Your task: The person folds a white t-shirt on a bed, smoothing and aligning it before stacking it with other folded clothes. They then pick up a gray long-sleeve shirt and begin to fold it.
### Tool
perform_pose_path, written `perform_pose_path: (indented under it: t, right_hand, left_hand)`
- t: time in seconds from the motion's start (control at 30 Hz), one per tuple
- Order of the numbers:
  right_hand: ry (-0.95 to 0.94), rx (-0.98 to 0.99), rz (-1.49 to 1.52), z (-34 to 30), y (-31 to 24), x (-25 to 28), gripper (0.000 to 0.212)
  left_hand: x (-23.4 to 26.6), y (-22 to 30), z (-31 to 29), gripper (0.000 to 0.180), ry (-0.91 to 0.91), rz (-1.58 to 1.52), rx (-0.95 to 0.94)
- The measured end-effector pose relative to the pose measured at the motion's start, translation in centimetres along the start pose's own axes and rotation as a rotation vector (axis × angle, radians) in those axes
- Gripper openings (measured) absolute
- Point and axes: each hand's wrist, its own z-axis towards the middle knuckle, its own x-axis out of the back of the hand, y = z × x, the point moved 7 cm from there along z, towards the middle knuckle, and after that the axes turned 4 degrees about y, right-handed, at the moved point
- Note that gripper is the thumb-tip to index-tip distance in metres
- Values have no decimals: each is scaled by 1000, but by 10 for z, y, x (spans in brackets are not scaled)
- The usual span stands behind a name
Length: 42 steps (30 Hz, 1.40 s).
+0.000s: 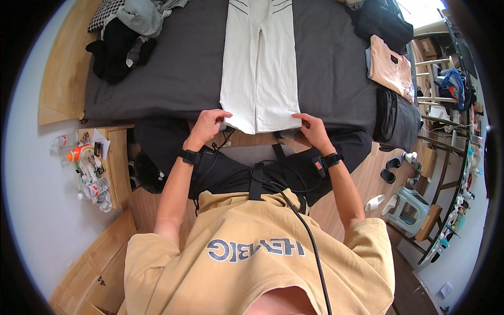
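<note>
A pair of white trousers (260,68) lies stretched out on a dark grey bed (184,63), legs toward me and hems hanging at the near edge. My left hand (211,125) pinches the outer corner of the left hem. At the opposite outer corner, my right hand (313,129) grips the right hem between thumb and fingers. The two legs lie side by side with a narrow gap line between them. Dark lines mark the fabric near the top, and the waist is cut off by the picture's upper edge.
Crumpled dark and grey clothes (123,42) sit at the bed's far left. On the right are a folded peach shirt (389,68) and folded dark garments (397,118). A nightstand (118,163) with bottles stands left; a stool (409,210) and slippers (375,202) are right. A black cable (307,231) crosses my body.
</note>
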Motion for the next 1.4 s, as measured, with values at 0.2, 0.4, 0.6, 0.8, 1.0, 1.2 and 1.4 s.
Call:
perform_pose_path:
  t: [0.2, 0.4, 0.6, 0.8, 1.0, 1.2, 1.4]
  right_hand:
    - [59, 325, -414, 7, -33, 3, 30]
    - [-327, 487, -578, -3, -22, -18, 33]
    - [-595, 291, -337, -11, -34, -21, 24]
    - [-456, 276, -29, 88, -83, 30, 15]
    - [130, -172, 469, 233, -41, 52, 24]
    - [228, -376, 704, 217, 38, 12, 34]
    - [255, -149, 523, 203, 43, 6, 33]
  left_hand:
    - [5, 15, 9, 22, 131, 220, -315]
    - [-16, 10, -4, 12, -211, 282, -325]
    - [-14, 23, -15, 13, -519, 132, -38]
    - [49, 43, 78, 12, -524, -318, -29]
    - [64, -34, 210, 37, 15, -698, 252]
    - [-5, -114, 173, 56, 99, -765, 508]
    - [-15, -109, 136, 27, 163, -712, 393]
